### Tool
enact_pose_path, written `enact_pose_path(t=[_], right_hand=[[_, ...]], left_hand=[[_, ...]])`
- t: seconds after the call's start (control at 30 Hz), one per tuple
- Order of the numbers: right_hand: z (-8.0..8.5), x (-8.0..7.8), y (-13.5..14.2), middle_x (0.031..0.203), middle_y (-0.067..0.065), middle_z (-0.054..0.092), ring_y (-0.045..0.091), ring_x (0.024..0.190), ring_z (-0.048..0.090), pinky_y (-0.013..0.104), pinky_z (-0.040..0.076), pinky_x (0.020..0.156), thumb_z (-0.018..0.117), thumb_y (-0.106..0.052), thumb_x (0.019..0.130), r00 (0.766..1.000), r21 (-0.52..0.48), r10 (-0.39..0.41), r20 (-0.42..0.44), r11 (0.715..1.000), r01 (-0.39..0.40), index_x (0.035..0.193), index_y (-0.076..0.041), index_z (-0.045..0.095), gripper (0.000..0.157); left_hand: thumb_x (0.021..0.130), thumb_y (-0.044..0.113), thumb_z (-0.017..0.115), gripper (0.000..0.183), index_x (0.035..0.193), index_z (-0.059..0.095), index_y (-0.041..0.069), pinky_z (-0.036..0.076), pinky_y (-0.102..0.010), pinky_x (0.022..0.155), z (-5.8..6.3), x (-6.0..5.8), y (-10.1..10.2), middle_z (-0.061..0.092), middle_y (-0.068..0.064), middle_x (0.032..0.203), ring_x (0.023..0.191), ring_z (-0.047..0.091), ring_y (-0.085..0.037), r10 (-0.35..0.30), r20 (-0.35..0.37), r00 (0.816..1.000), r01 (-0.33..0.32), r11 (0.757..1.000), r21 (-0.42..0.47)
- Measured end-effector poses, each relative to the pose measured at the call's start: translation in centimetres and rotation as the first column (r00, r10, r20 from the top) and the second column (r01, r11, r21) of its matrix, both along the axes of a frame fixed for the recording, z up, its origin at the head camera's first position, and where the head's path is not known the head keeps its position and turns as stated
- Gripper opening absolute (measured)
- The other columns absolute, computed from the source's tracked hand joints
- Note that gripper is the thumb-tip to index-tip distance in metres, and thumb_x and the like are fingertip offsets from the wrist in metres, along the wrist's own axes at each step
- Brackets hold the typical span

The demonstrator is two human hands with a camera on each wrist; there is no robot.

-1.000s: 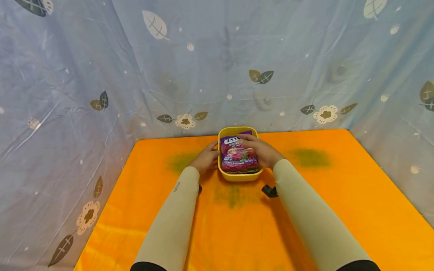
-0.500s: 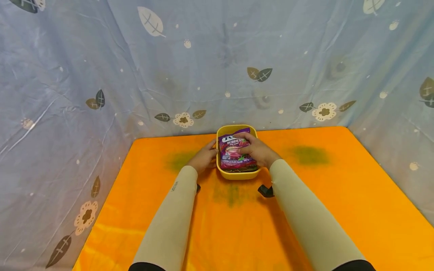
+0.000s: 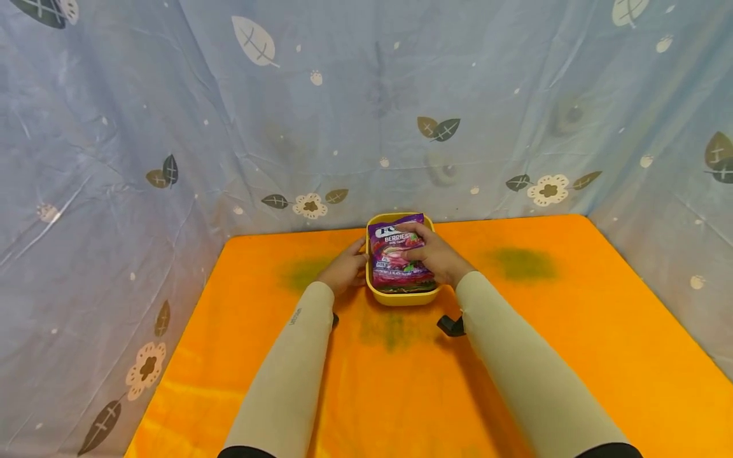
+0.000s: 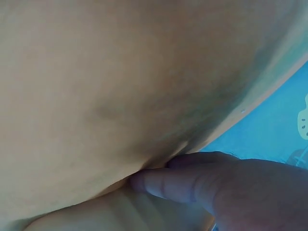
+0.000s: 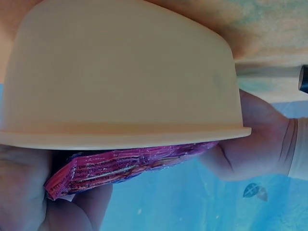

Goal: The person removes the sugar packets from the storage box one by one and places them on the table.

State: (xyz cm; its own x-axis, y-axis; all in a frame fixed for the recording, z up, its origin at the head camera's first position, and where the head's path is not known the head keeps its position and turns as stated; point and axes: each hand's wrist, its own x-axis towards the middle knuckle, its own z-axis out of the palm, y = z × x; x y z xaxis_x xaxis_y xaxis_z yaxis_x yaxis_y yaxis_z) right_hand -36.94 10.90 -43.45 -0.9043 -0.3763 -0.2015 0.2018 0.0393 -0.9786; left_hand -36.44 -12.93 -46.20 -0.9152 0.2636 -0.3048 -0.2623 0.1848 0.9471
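From where I stand, the yellow plastic tub sits at twelve o'clock from the person, by the far edge of the orange table, with the leaf-print curtain behind it. In it lies a purple Berries candy packet, printed side up, its far end standing proud of the rim. A dark, greenish edge peeps out beneath it at six o'clock; maybe a second packet, I can't be sure.

The left hand is at the tub's nine o'clock, fingers loosely extended and resting against the outer wall, not wrapped round anything I can see. The right hand comes in from three o'clock, forefinger and thumb spread apart across the packet's face. The other fingers are hidden, so I can't tell whether it pinches the packet or merely lies on it.

My guess is that the packet is being adjusted inside the tub. To do that well, I'd brace the wall at nine o'clock against any push from three, spread the right hand's pressure flat rather than dig in, and ease the raised twelve o'clock end below the rim. The film looks slick and might slide or crumple under a hard poke.
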Motion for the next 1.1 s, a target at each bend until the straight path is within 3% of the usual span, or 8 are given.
enact_pose_path(t=[0.5,0.7,0.93,1.1], right_hand=[[1.8,-1.1,3.1,0.142,0.008,0.031,0.040,0.115,0.049,0.048,0.052,0.078,0.067,-0.006,0.090,0.999,-0.031,-0.049,-0.009,0.998,0.049,0.137,-0.040,0.048,0.061],[2.1,-1.7,5.3,0.141,0.006,0.031,0.041,0.114,0.049,0.049,0.052,0.077,0.067,-0.006,0.089,0.995,-0.058,-0.097,-0.004,0.994,0.096,0.137,-0.041,0.048,0.062],[2.0,-2.0,7.4,0.145,0.008,0.025,0.041,0.115,0.046,0.046,0.052,0.079,0.068,-0.008,0.089,0.993,0.027,-0.117,-0.031,0.993,0.118,0.139,-0.040,0.045,0.064],[1.9,-2.2,9.0,0.144,0.008,0.026,0.041,0.113,0.047,0.045,0.052,0.080,0.066,-0.007,0.091,0.990,0.025,-0.136,-0.036,0.990,0.137,0.140,-0.039,0.044,0.063]], left_hand=[[0.103,0.025,0.041,0.057,0.154,0.016,0.034,0.050,-0.043,0.086,-0.4,-0.5,0.7,0.038,-0.007,0.146,0.120,0.051,-0.024,-0.029,-0.017,0.999,0.030,0.999,0.025],[0.104,0.024,0.038,0.056,0.154,0.015,0.031,0.050,-0.042,0.085,-0.2,-0.3,0.7,0.041,-0.008,0.143,0.118,0.052,-0.024,-0.034,-0.021,0.999,0.035,0.998,0.048],[0.104,0.026,0.039,0.057,0.154,0.014,0.034,0.051,-0.038,0.084,-0.2,-0.5,0.5,0.045,-0.006,0.140,0.112,0.056,-0.023,-0.031,0.002,1.000,0.030,0.999,0.037],[0.103,0.029,0.041,0.058,0.154,0.013,0.035,0.051,-0.038,0.084,-0.2,-0.7,0.5,0.048,-0.006,0.137,0.112,0.056,-0.022,-0.030,0.003,1.000,0.030,0.999,0.025]])
